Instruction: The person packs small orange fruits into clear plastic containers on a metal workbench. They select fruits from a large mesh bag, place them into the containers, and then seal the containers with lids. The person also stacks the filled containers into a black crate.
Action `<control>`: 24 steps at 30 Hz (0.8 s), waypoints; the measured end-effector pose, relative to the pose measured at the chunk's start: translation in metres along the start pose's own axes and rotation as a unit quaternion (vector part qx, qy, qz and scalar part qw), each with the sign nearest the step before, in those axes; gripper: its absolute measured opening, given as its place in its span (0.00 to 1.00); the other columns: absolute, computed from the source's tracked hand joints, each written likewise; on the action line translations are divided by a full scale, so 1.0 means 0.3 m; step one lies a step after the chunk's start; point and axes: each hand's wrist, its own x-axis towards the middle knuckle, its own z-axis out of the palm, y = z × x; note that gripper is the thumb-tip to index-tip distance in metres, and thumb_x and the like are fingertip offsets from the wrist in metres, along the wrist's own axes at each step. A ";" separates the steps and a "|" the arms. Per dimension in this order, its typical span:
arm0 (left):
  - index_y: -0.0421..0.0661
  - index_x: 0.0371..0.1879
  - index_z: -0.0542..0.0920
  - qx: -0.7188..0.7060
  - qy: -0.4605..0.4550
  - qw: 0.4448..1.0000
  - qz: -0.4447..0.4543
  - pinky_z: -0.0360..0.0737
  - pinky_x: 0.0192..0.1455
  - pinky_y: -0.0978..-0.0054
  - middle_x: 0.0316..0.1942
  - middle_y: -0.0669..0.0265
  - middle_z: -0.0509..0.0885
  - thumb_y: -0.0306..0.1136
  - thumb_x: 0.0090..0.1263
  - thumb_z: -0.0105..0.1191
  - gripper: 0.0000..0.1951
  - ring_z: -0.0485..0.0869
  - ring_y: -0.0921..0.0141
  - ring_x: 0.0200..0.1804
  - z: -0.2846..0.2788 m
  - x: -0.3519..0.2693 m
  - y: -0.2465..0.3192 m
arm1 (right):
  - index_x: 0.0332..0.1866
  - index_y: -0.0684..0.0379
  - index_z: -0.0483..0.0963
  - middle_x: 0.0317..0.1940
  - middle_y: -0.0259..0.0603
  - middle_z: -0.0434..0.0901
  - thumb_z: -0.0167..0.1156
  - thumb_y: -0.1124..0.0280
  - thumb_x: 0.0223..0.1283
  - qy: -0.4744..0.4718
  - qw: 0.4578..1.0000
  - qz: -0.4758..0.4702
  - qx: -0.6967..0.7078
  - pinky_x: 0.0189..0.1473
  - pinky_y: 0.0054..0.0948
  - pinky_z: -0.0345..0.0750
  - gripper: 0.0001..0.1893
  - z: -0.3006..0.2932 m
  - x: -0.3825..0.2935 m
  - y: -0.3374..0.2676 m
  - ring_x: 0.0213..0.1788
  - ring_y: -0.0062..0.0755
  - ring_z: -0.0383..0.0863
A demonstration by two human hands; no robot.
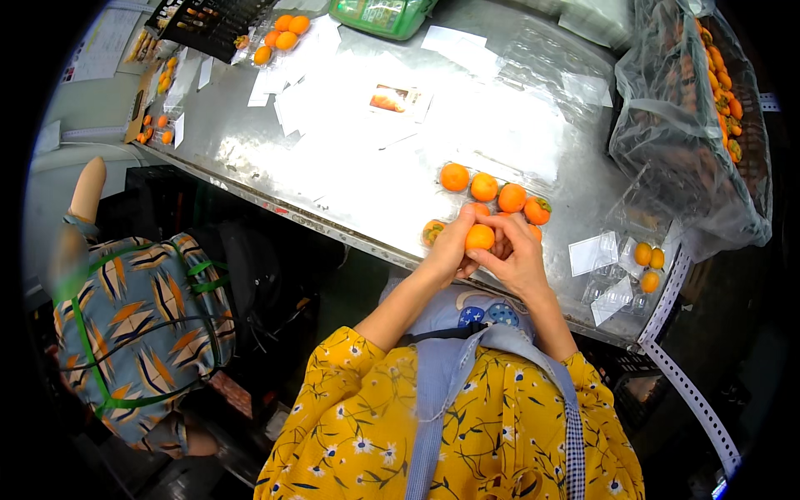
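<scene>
Near the front edge of the metal table, my left hand [451, 247] and my right hand [514, 253] hold one orange persimmon [479, 237] between their fingers. Just beyond it, more persimmons [512, 198] lie in rows in a clear plastic tray [531, 181]; my hands partly hide the nearer ones. One persimmon [433, 232] with its green calyx showing sits left of my left hand. To the right, small orange fruits [650, 280] rest in a clear tray [609, 289] beside white cards [589, 254].
A plastic-lined crate [675, 125] of persimmons stands at the right. A green container [381, 15], a black crate [215, 28], loose white papers [300, 106] and a printed card [390, 99] are on the metal table [206, 134]. A co-worker [144, 312] is at the left.
</scene>
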 end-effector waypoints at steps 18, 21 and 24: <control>0.46 0.33 0.76 -0.010 -0.094 0.995 -0.045 0.47 0.07 0.85 0.18 0.66 0.74 0.54 0.74 0.26 0.27 0.56 0.82 0.08 -0.055 0.000 0.004 | 0.46 0.64 0.76 0.26 0.30 0.73 0.62 0.72 0.58 -0.101 0.969 0.078 0.210 0.30 0.17 0.73 0.12 0.000 0.004 0.068 0.27 0.18 0.77; 0.46 0.31 0.76 -0.002 -0.097 0.994 -0.046 0.46 0.08 0.85 0.18 0.69 0.73 0.53 0.75 0.26 0.27 0.55 0.82 0.08 -0.062 0.010 -0.013 | 0.44 0.63 0.77 0.23 0.29 0.71 0.66 0.72 0.51 -0.087 0.991 0.028 0.100 0.28 0.18 0.71 0.14 -0.010 0.002 0.066 0.26 0.17 0.73; 0.47 0.30 0.76 0.006 -0.085 0.995 -0.049 0.47 0.08 0.85 0.17 0.72 0.72 0.53 0.75 0.25 0.27 0.55 0.83 0.08 -0.059 0.014 -0.023 | 0.43 0.61 0.77 0.22 0.30 0.71 0.68 0.71 0.47 -0.082 0.996 -0.004 0.045 0.27 0.19 0.70 0.16 -0.021 0.005 0.048 0.25 0.18 0.70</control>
